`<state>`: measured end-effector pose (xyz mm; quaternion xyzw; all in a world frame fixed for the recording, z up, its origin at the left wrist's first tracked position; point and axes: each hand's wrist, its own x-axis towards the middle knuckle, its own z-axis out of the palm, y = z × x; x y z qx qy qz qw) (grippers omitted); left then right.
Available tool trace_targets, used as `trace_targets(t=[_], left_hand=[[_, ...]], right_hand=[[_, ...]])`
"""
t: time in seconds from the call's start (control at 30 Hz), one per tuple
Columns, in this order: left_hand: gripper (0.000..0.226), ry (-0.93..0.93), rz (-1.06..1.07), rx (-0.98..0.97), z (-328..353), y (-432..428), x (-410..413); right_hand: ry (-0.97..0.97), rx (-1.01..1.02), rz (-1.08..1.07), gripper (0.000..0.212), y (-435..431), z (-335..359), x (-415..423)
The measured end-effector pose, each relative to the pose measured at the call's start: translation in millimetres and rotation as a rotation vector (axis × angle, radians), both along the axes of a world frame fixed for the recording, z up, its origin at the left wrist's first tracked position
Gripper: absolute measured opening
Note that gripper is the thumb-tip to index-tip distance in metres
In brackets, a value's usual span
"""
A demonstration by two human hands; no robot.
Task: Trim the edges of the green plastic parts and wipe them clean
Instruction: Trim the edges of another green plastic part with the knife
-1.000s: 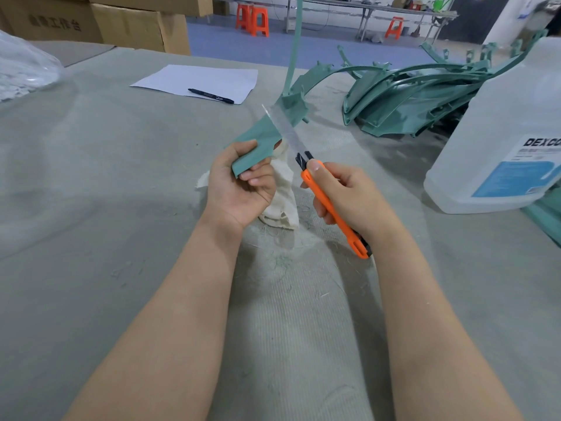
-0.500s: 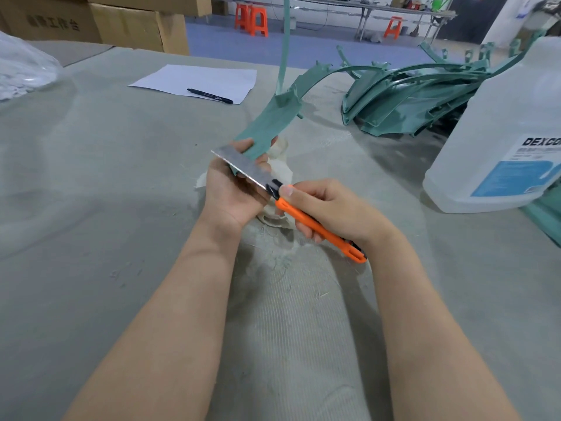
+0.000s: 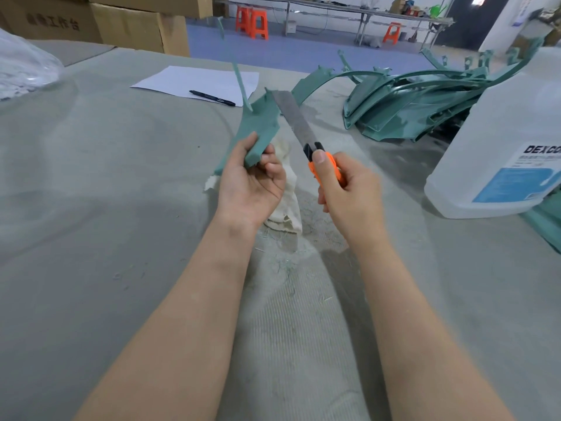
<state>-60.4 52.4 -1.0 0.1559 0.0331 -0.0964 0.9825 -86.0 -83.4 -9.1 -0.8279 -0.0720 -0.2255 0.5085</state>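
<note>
The teal-green part (image 3: 258,129) at centre matches the glossier teal pile (image 3: 425,98) at upper right, beside an orange-handled knife (image 3: 306,138) (black collar, dull grey blade), a cream cloth (image 3: 287,208), a white jug (image 3: 501,123) with a blue label, and grey ribbed felt (image 3: 91,192) underneath.

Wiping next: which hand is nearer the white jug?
Right. The right hand, gripping the knife, is left of the jug; the left hand, holding the green part, farther left.

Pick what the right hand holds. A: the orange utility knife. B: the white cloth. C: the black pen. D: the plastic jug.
A: the right hand grips the orange utility knife, blade extended, while the pen lies on the paper.
</note>
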Motion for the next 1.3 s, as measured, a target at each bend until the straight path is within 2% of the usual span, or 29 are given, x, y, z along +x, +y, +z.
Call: trace_targets(t=[0.23, 0.53, 0.73, 1.03, 1.17, 1.3], left_hand=[[0.019, -0.027, -0.127, -0.031, 1, -9, -4], [0.021, -0.039, -0.138, -0.054, -2, -9, -5], [0.015, -0.047, -0.118, -0.078, -2, -9, -6], [0.02, -0.045, -0.079, -0.098, -3, -8, -6], [0.01, -0.084, -0.112, -0.028, -1, -5, -7], [0.024, -0.107, -0.157, 0.037, -4, -3, -9]], right_hand=[[-0.016, -0.059, -0.065, 0.05, 0, -2, -1], [0.017, -0.047, 0.021, 0.056, -3, 0, 0], [0.066, 0.0, 0.079, 0.05, -5, -1, 2], [0.092, 0.005, 0.124, 0.05, -5, -1, 0], [0.128, 0.125, 0.112, 0.042, -7, 4, 0], [0.09, 0.153, 0.04, 0.037, -12, 8, 0]])
